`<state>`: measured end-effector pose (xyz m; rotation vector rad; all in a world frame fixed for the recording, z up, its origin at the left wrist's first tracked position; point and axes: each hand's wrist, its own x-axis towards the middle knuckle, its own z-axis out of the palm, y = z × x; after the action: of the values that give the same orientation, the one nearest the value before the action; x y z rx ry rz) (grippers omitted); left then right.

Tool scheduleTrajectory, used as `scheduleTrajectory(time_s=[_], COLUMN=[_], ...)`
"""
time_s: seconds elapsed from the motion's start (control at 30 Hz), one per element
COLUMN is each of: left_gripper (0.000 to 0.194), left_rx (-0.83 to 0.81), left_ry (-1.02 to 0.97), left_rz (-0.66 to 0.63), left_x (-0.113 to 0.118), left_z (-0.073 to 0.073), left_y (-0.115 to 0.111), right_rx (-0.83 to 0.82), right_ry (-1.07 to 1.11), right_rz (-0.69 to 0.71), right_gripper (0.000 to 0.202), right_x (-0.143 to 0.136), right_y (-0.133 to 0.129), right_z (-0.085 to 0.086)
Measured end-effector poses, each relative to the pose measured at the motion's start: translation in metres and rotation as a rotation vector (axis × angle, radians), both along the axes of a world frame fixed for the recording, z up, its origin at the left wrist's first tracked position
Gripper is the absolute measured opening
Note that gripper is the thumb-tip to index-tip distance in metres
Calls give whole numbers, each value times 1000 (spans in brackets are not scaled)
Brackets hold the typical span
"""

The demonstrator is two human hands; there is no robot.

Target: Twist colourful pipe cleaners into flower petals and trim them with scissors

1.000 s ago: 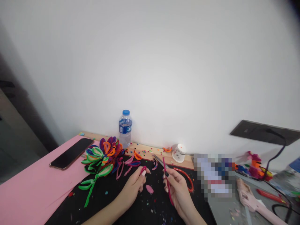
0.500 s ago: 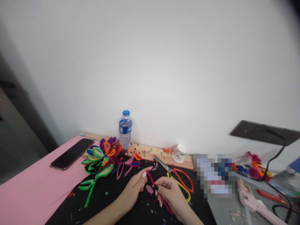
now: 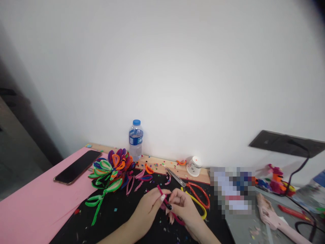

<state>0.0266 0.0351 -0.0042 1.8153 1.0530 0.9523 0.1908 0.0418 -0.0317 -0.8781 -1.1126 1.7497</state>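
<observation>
A magenta fuzzy strip is pinched between my two hands above the black mat. My left hand grips it with thumb and fingers near its upper end. Close beside it, my right hand pinches the same strip lower down, and its tail curves out below the fingers. A pink piece behind the fingertips is mostly hidden. Scissors with red handles and a yellow-handled tool lie just right of my right hand. Pink and blue fuzzy loops rest beyond my left hand.
Left of my hands lies a colourful fuzzy flower bunch, with a phone on pink paper. A water bottle and a white cup stand by the wall. At right are a pink glue gun and a cable.
My left hand has moved right and slightly down, its thumb now close to my right thumb. The strip's upper end has shifted slightly left, and the pink piece below is more covered.
</observation>
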Motion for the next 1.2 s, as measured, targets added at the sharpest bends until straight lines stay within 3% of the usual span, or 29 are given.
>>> scheduleTrajectory(time_s=[0.13,0.4,0.73,0.9,1.2], left_gripper=[30,31,31,33,30], left_rx=[27,37,-26,-66,-70], left_ry=[-32,143,-69,-107,-171], left_rz=[133,225,154,154,127], left_x=[-2,-1,-7,-7,-5], left_z=[-4,-2,-7,-11,-9], left_y=[6,4,10,13,12], right_rx=[-18,-105,-146,-123,-83], right_ry=[-33,-93,-205,-147,18], right_rz=[0,-31,-74,-148,-141], right_gripper=[20,18,22,24,23], right_x=[1,0,-10,-17,-23], right_y=[0,6,15,16,10], right_z=[6,10,12,16,17])
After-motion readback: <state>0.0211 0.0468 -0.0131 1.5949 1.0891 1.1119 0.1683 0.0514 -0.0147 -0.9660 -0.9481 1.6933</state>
